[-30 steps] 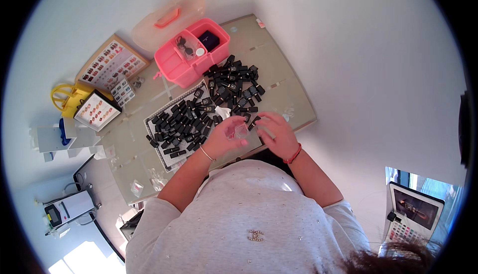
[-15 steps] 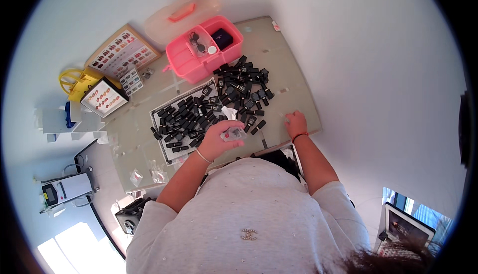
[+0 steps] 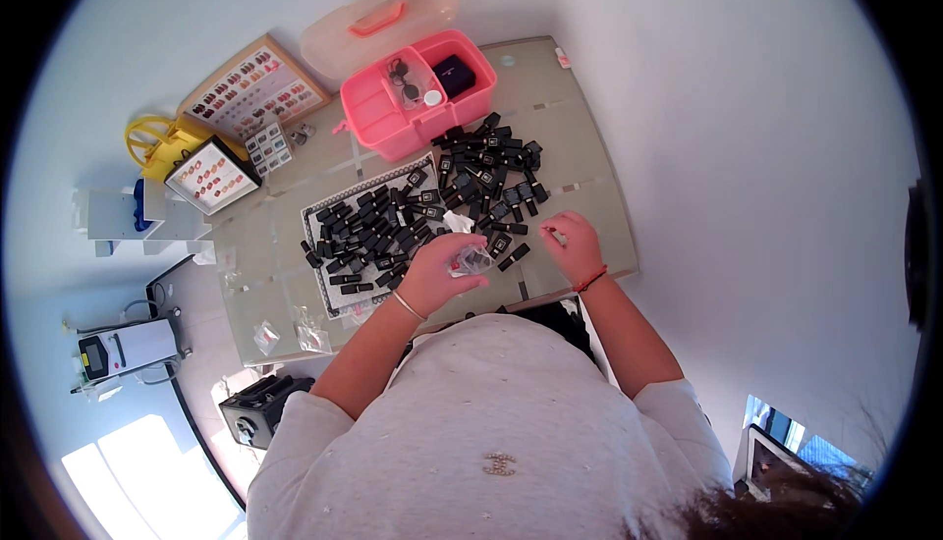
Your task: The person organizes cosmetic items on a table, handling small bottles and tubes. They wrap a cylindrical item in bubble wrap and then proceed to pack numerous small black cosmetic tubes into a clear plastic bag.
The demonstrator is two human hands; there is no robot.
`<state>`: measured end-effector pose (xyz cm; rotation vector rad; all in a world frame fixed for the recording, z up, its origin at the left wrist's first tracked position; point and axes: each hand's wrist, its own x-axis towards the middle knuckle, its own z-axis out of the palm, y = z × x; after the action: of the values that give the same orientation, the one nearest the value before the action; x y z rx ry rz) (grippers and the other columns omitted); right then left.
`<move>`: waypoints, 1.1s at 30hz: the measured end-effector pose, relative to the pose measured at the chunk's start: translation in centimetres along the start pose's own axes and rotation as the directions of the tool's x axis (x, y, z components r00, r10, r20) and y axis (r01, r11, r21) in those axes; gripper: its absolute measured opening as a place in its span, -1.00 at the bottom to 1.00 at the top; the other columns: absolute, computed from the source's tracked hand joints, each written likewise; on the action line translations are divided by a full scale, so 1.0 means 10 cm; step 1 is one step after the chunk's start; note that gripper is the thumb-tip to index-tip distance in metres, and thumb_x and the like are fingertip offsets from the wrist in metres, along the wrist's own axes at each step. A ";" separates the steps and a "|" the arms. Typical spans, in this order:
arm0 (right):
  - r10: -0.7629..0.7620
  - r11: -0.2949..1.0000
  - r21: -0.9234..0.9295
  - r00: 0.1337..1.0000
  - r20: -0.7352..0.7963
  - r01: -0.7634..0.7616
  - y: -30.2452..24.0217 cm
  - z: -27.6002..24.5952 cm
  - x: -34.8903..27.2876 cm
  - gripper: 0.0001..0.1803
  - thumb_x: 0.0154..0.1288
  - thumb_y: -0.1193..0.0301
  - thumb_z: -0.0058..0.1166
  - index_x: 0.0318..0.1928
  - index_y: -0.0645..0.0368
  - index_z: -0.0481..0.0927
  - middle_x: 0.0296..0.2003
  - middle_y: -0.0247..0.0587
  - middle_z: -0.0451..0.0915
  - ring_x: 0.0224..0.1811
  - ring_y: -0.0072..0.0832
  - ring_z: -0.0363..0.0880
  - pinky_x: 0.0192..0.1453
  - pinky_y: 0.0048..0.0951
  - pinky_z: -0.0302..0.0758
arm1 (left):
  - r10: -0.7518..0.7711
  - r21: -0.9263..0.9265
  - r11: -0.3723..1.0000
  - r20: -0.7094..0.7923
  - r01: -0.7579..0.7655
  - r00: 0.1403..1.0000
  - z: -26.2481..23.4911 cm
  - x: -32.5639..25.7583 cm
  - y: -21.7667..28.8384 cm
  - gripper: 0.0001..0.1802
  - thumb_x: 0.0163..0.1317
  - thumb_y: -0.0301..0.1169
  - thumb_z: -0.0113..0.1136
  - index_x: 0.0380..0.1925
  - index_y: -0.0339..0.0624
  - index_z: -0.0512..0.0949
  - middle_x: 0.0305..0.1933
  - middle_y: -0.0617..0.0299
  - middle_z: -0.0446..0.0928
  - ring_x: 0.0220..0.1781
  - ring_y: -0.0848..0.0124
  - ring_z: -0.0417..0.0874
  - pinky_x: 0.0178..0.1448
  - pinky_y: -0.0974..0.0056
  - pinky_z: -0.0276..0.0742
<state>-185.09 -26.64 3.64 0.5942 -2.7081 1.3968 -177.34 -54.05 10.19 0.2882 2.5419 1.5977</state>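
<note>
My left hand (image 3: 430,273) is closed around a small clear plastic bag or container (image 3: 473,259) with something reddish inside. Held low over the near part of the table, it is beside a crumpled white tissue (image 3: 456,222). My right hand (image 3: 577,251) hovers to its right with fingers curled into a pinch; a tiny thing shows at the fingertips, too small to name. Black nail polish bottles (image 3: 373,234) lie in rows and heaps on a white mat (image 3: 336,308) with a patterned border. More black bottles (image 3: 488,159) are piled beyond, to the right of the mat.
An open pink case (image 3: 388,133) holding sunglasses and a dark box stands at the back. Colour sample boards (image 3: 257,88), a framed display (image 3: 211,179) and a yellow bag (image 3: 162,152) are at back left. Small plastic packets (image 3: 312,334) lie near the front edge. A wall rises at right.
My right hand has lifted from the table's right side and come left and nearer to my left hand, fingers pinched. My left hand keeps its hold on the clear plastic item.
</note>
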 end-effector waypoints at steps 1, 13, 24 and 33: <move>-0.028 0.997 0.071 1.000 -0.013 0.029 -0.27 -0.04 0.05 -0.90 0.07 0.50 0.31 -0.34 0.16 0.71 -0.35 -0.19 0.63 -0.29 -0.20 0.59 -0.16 -0.26 0.52 | -0.028 0.006 1.000 0.011 0.028 1.000 0.02 0.01 -0.01 -0.31 -0.09 -0.28 0.60 0.11 -0.13 0.59 0.04 0.15 0.64 -0.13 0.31 0.65 -0.03 0.27 0.58; -0.161 0.972 0.180 0.985 0.058 0.148 -0.97 0.03 0.06 -0.87 0.14 0.50 0.29 -0.26 0.16 0.70 -0.29 -0.18 0.61 -0.24 -0.20 0.59 -0.16 -0.27 0.52 | -0.170 0.018 0.985 0.105 0.169 0.980 0.02 0.06 0.10 -0.27 -0.12 -0.25 0.62 0.14 -0.12 0.58 -0.02 0.16 0.65 -0.15 0.34 0.62 0.02 0.30 0.56; 0.274 0.878 -0.419 0.961 0.044 -0.231 0.88 0.01 -0.16 -0.82 0.10 0.53 0.24 -0.23 0.10 0.72 -0.27 -0.09 0.62 -0.18 -0.10 0.62 -0.05 -0.15 0.57 | -0.101 0.018 0.995 0.020 0.100 0.995 0.00 -0.07 -0.14 -0.29 -0.05 -0.18 0.58 0.15 -0.11 0.58 -0.05 0.15 0.63 -0.25 0.33 0.57 -0.04 0.26 0.57; 0.128 0.811 -0.583 0.957 0.259 0.050 1.18 0.31 -0.24 -0.94 0.04 0.50 0.21 -0.41 0.07 0.67 -0.33 -0.10 0.63 -0.20 -0.06 0.59 -0.10 -0.07 0.57 | -0.180 0.006 0.984 0.012 0.180 0.984 -0.01 -0.09 -0.04 -0.30 -0.05 -0.21 0.59 0.14 -0.11 0.58 0.00 0.15 0.64 -0.11 0.28 0.64 0.03 0.26 0.56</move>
<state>-186.55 -22.17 -7.81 0.7227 -3.1517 0.4179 -176.48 -54.51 9.84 0.0653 2.4823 1.5183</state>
